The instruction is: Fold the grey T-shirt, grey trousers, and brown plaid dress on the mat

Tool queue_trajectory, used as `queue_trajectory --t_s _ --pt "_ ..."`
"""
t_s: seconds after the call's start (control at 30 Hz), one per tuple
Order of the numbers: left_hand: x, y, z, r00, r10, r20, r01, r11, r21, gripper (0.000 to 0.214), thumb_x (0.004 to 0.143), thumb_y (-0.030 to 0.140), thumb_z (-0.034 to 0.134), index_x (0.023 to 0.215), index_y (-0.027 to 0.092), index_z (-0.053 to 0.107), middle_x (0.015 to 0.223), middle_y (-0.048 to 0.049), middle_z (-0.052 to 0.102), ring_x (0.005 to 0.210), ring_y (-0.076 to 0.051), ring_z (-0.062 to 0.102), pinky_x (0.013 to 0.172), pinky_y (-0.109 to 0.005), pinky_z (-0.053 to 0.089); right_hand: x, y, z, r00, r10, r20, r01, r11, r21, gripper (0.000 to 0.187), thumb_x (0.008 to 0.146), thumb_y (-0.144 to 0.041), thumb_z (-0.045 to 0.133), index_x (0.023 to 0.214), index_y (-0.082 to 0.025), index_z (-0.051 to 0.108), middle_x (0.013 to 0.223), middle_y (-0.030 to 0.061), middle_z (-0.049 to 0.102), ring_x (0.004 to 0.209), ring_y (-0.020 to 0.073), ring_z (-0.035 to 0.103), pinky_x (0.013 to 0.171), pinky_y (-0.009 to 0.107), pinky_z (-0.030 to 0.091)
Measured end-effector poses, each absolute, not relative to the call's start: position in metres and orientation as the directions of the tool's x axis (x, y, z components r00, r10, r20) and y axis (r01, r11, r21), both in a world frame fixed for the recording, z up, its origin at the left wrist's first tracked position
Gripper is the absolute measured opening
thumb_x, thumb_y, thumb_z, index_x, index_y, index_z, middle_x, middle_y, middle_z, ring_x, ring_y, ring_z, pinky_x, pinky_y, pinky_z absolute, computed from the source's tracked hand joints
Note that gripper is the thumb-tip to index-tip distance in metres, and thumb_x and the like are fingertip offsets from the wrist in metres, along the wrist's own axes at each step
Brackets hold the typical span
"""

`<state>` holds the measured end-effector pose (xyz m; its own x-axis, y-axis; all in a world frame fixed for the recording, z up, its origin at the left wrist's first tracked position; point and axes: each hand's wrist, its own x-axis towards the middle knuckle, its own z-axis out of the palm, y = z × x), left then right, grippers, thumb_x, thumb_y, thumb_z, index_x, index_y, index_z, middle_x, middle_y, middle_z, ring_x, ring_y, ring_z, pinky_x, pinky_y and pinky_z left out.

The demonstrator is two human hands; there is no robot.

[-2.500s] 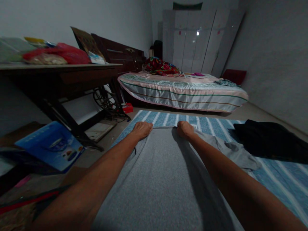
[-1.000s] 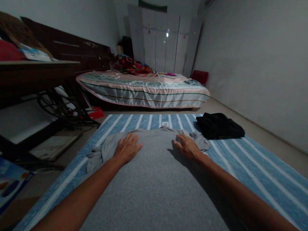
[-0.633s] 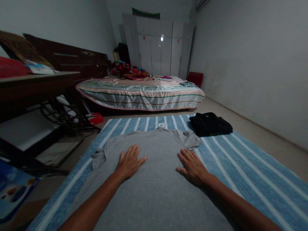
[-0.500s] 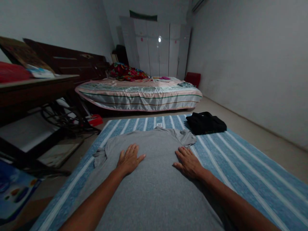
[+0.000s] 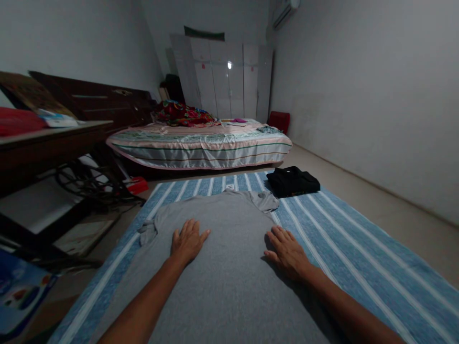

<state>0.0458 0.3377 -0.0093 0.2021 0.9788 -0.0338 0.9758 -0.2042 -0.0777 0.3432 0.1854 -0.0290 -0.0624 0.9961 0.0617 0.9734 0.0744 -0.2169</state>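
Grey fabric bunches at the left-hand sleeve (image 5: 147, 231) of a short-sleeved T-shirt (image 5: 229, 267), which lies unfolded on a blue-and-white striped cloth (image 5: 344, 253), collar end away from the person. Next comes the left hand (image 5: 188, 241), palm down on the shirt, fingers slightly apart, gripping nothing. Between the hands the torso panel looks nearly smooth, so spreading out that part seems largely done. At the far right corner, the other sleeve (image 5: 267, 201) is also crumpled; both sleeves appear to be what remains unstraightened. The right hand (image 5: 287, 251) lies palm down near the shirt's side edge, fingers extended, pinching nothing. Beyond it, a black garment (image 5: 293, 182) sits neatly folded, seemingly finished. The shirt's lower end is out of view.
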Motion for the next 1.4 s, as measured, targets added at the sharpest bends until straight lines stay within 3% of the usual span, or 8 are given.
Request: queue_trajectory --t_s 0.17,0.37,0.47,0.63,0.9,1.07,1.23,1.4 --pt "0.049 0.324 -0.011 0.234 0.971 -0.042 0.970 -0.236 -0.054 0.062 0.096 0.045 0.025 0.146 0.010 0.036 0.155 -0.0157 0.028 0.144 -0.026 0.023 0.114 -0.050 0.020 0.337 0.158 -0.028 -0.086 0.996 0.010 0.964 0.085 -0.253 0.063 0.096 -0.054 0.038 0.144 -0.014 0.041 0.153 0.0159 0.031 0.143 0.0310 0.023 0.115 0.049 0.021" --pt "0.052 0.302 -0.016 0.244 0.970 0.021 0.968 -0.242 -0.060 0.062 0.097 0.046 0.025 0.145 0.010 0.038 0.156 -0.0147 0.028 0.145 -0.025 0.021 0.115 -0.048 0.017 0.326 0.133 -0.032 -0.065 0.996 0.053 0.971 0.075 -0.229 0.056 0.094 -0.050 0.042 0.141 -0.019 0.047 0.150 0.0127 0.038 0.141 0.0290 0.029 0.114 0.049 0.024" --pt "0.054 0.289 -0.019 0.279 0.960 -0.016 0.959 -0.279 -0.042 0.064 0.096 0.050 0.024 0.147 0.013 0.035 0.157 -0.0124 0.023 0.146 -0.025 0.019 0.115 -0.049 0.016 0.321 0.118 -0.037 -0.076 0.995 0.057 0.970 0.087 -0.227 0.057 0.093 -0.052 0.044 0.141 -0.020 0.047 0.151 0.0114 0.037 0.141 0.0287 0.029 0.115 0.048 0.023" --pt "0.056 0.284 -0.018 0.261 0.961 -0.091 0.964 -0.264 -0.028 0.069 0.096 0.052 0.020 0.150 0.011 0.028 0.158 -0.0137 0.019 0.146 -0.025 0.017 0.115 -0.052 0.016 0.320 0.112 -0.031 -0.070 0.997 0.013 0.971 0.071 -0.227 0.057 0.094 -0.048 0.043 0.142 -0.019 0.045 0.151 0.0120 0.036 0.142 0.0288 0.028 0.115 0.049 0.023" --pt "0.058 0.283 -0.016 0.273 0.960 -0.064 0.962 -0.274 -0.008 0.068 0.095 0.052 0.021 0.149 0.011 0.031 0.157 -0.0166 0.022 0.145 -0.028 0.020 0.112 -0.055 0.018 0.335 0.089 -0.033 -0.027 1.000 0.001 0.979 0.027 -0.204 0.057 0.095 -0.049 0.039 0.143 -0.020 0.045 0.152 0.0109 0.035 0.141 0.0277 0.029 0.115 0.049 0.023" --pt "0.059 0.274 -0.015 0.351 0.936 0.004 0.936 -0.351 -0.009 0.061 0.096 0.045 0.026 0.149 0.014 0.032 0.159 -0.0111 0.016 0.148 -0.023 0.010 0.117 -0.049 0.006 0.339 0.079 -0.041 -0.012 0.999 0.036 0.980 0.019 -0.196 0.056 0.096 -0.051 0.034 0.141 -0.019 0.048 0.152 0.0104 0.035 0.141 0.0278 0.029 0.114 0.049 0.024" --pt "0.056 0.274 -0.016 0.369 0.924 -0.099 0.929 -0.366 0.047 0.061 0.097 0.046 0.023 0.148 0.015 0.032 0.158 -0.0111 0.022 0.146 -0.023 0.020 0.115 -0.051 0.016 0.341 0.078 -0.047 -0.016 0.998 0.056 0.983 0.026 -0.183 0.056 0.096 -0.051 0.034 0.141 -0.020 0.048 0.151 0.0093 0.037 0.141 0.0277 0.030 0.114 0.049 0.025" --pt "0.056 0.267 -0.018 0.355 0.930 -0.099 0.934 -0.350 0.068 0.062 0.096 0.048 0.025 0.149 0.015 0.031 0.159 -0.0111 0.019 0.147 -0.024 0.016 0.116 -0.050 0.013 0.343 0.079 -0.050 -0.008 0.997 0.074 0.981 0.022 -0.195 0.054 0.095 -0.049 0.035 0.139 -0.021 0.051 0.150 0.0095 0.039 0.140 0.0279 0.032 0.113 0.050 0.027"
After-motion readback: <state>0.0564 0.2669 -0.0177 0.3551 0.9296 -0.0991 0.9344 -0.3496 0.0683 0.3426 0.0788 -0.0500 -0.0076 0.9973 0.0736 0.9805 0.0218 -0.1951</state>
